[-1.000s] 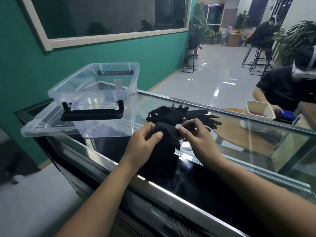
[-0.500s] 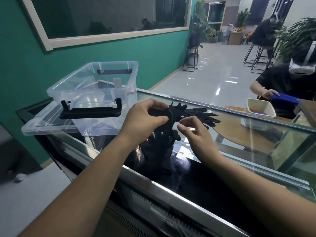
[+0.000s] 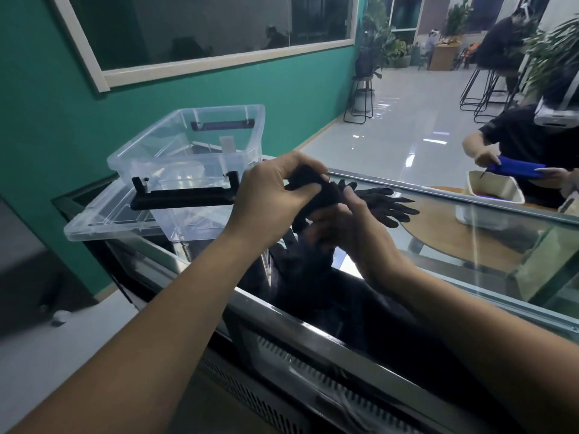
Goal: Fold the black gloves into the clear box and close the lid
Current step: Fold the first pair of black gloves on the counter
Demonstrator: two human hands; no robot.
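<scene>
Best bet here is keeping the fold tight so the black glove [image 3: 322, 192] doesn't spring open before it reaches the clear box [image 3: 188, 158], open just to the left. The left hand [image 3: 269, 195] curls over the bundle's top, the right hand [image 3: 354, 227] pinches it from underneath, both above the glass tabletop [image 3: 470, 245]. The spare gloves [image 3: 388, 205] lie just behind.

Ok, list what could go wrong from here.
The black glove is bundled in mid-air between the left hand and right hand; it may spring open before reaching the clear box.
The lid lies partly under the box, so closing means lifting the box first.
The other gloves lie loose on the glass counter and could slide.
</scene>
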